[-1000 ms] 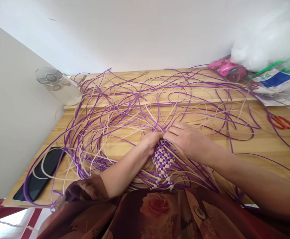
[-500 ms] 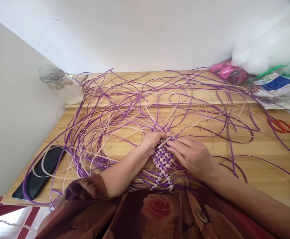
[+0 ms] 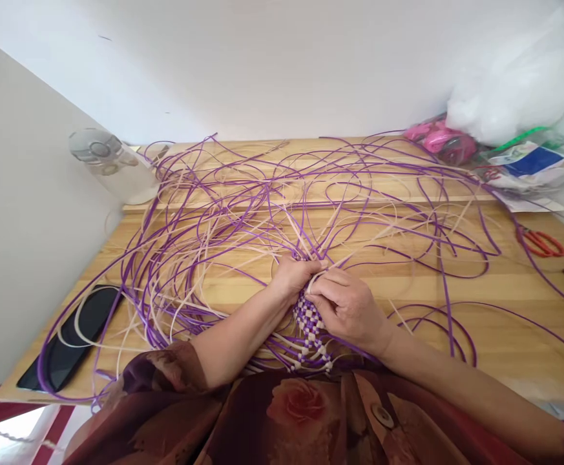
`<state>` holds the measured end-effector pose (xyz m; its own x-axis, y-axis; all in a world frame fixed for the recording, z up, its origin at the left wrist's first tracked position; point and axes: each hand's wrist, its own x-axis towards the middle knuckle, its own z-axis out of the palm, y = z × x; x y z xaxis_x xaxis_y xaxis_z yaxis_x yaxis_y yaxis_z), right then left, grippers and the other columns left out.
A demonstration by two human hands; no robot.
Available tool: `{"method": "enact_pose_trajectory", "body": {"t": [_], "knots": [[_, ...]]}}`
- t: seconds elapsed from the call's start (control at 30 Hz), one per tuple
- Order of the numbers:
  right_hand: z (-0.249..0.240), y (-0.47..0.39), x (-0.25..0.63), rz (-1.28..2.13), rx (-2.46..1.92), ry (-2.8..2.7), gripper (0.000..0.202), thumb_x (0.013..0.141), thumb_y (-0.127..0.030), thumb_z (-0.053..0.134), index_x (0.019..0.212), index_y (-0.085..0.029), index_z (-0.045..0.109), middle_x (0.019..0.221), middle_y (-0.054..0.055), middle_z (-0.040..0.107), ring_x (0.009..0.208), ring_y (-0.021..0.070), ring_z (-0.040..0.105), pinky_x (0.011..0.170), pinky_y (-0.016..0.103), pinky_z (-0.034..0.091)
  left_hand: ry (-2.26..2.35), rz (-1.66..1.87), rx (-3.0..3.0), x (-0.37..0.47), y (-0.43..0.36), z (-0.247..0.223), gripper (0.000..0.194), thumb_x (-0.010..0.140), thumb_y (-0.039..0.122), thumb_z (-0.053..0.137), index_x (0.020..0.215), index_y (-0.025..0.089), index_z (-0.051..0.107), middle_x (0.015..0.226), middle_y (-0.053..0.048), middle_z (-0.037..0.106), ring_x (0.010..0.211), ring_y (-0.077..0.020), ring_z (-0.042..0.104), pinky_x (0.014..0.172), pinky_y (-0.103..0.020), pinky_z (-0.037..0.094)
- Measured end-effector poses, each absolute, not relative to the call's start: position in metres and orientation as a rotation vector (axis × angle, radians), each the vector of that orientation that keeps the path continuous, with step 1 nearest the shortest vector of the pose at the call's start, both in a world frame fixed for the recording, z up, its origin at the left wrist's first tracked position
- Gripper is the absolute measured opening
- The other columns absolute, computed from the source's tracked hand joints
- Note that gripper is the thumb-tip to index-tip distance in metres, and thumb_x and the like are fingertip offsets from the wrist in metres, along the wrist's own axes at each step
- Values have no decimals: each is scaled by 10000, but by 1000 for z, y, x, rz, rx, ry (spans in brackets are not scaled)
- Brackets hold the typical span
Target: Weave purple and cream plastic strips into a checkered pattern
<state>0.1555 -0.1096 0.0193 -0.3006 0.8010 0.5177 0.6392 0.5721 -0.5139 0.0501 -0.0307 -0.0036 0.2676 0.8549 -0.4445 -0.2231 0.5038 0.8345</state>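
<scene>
A woven piece of purple and cream plastic strips (image 3: 309, 315) lies close in front of my body, with long loose strips fanning out from it. My left hand (image 3: 295, 276) grips its upper left edge, thumb pointing right across the top. My right hand (image 3: 349, 303) is closed at the right side of the weave, pinching a cream strip (image 3: 314, 279) between thumb and fingers. The two hands nearly touch. Part of the weave is hidden beneath my right hand.
Loose purple and cream strips (image 3: 199, 219) spread over the wooden table (image 3: 495, 290). A black phone (image 3: 71, 342) lies left, a bottle (image 3: 117, 168) stands back left. Red-handled scissors (image 3: 541, 242) rest right. Plastic bags (image 3: 528, 161) and a white fluffy bundle (image 3: 514, 90) sit back right.
My right hand has moved left over the weave and its fingers have closed on a cream strip. My left hand keeps its hold. The view has shifted slightly.
</scene>
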Motion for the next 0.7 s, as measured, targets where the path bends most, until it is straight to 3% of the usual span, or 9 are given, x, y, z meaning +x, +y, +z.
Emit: {"method": "enact_pose_trajectory", "body": {"t": [0.3, 0.47, 0.6, 0.7], "knots": [[4, -119, 166, 280, -1179, -2020, 94, 908, -112, 522, 859, -181, 563, 869, 58, 601, 867, 184, 523, 841, 341, 440, 876, 625, 850, 42, -31, 6, 339, 446, 236, 894, 677, 102, 686, 693, -45, 679, 602, -135, 600, 612, -270, 492], [-1, -118, 162, 365, -1134, -1919, 114, 897, -128, 514, 799, -186, 523, 779, 42, 552, 782, 172, 511, 738, 308, 428, 1014, 745, 967, 46, -34, -1, 253, 455, 187, 853, 578, 129, 640, 589, 6, 610, 519, -114, 530, 520, -250, 434], [7, -114, 164, 469, -1102, -1973, 127, 909, -154, 506, 796, -182, 556, 772, 39, 583, 793, 167, 531, 747, 293, 416, 1017, 756, 1012, 46, -32, -7, 196, 504, 180, 821, 608, 142, 660, 598, 13, 617, 528, -118, 534, 524, -247, 429], [28, -103, 179, 546, -1226, -2093, 263, 953, -253, 485, 711, -179, 556, 687, 17, 582, 695, 147, 528, 677, 277, 387, 964, 727, 994, 44, -30, -4, 220, 530, 237, 837, 634, 133, 674, 634, -5, 648, 556, -126, 559, 571, -256, 463]]}}
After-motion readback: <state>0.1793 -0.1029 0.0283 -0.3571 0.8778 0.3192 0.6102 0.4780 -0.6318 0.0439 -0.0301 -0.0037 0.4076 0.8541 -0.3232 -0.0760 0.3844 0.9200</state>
